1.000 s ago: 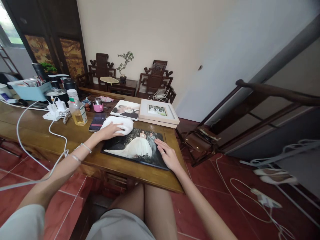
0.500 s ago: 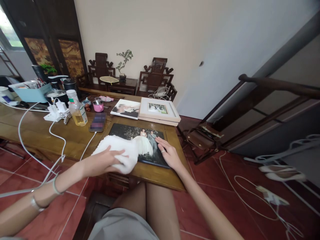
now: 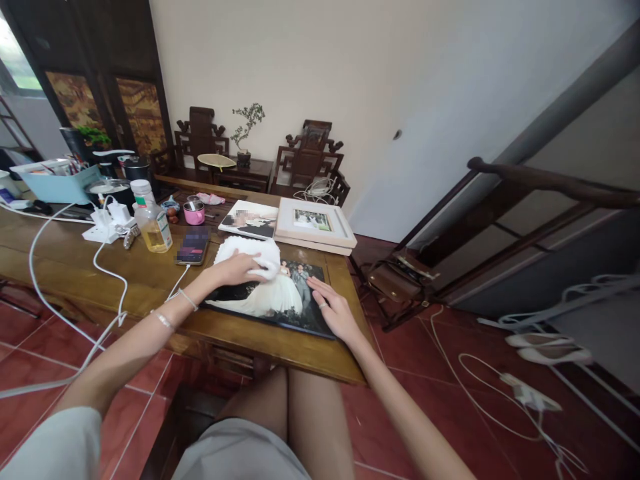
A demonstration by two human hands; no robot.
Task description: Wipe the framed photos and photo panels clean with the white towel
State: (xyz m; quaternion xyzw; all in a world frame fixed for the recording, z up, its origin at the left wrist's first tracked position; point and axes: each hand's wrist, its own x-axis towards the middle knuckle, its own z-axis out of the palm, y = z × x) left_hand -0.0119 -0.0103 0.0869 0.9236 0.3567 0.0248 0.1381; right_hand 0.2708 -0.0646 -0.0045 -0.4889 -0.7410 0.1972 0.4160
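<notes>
A wedding photo panel (image 3: 280, 297) lies flat near the front edge of the wooden table (image 3: 240, 333). My left hand (image 3: 237, 268) is closed on a fluffy white cloth (image 3: 267, 253), which rests over the panel's far left part and hides it there. Resting on the right side of the panel, my right hand (image 3: 334, 308) has its fingers stretched out and holds nothing. The lower left of the picture, with the spread white dress, is uncovered.
Behind the panel lie another photo panel (image 3: 249, 219) and stacked pale frames (image 3: 317, 227). Left of it are a phone (image 3: 193, 245) on a cable, a bottle (image 3: 153, 223), a pink cup (image 3: 194, 213) and a white power strip (image 3: 103, 227). A dark wooden chair (image 3: 500, 173) stands at right.
My left hand has moved away from me with the white cloth, from the panel's near left to its far left. My right hand stays on the panel.
</notes>
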